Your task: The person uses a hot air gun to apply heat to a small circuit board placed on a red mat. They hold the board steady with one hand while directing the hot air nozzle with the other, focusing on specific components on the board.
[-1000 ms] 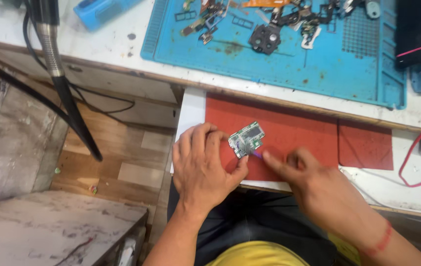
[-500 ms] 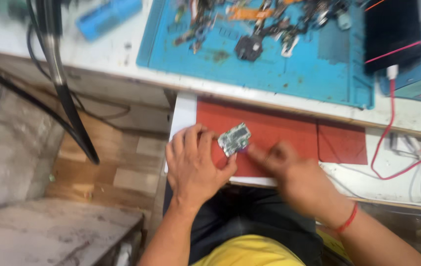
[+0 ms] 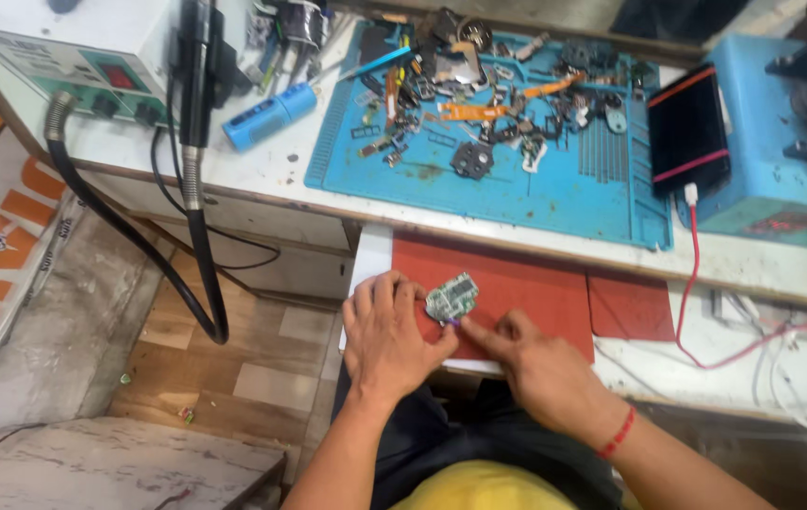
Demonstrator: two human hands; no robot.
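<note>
On red mat (image 3: 517,293) at bench's near edge: small green circuit board (image 3: 451,299) lies flat. Left hand (image 3: 389,335) rests palm-down, fingertips pinning board's left side. Right hand (image 3: 535,364) pinches thin purple-tipped tool (image 3: 453,322) against board's lower edge. Blue work mat (image 3: 488,179) behind, littered with loose phone parts (image 3: 479,94). Risk: board sits near mat's front edge; tool slip likely skids it off bench or scratches components.

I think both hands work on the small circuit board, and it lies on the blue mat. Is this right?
Not quite. The head view shows the circuit board on the red mat, not the blue mat farther back. The left hand and right hand are both at it.
</note>
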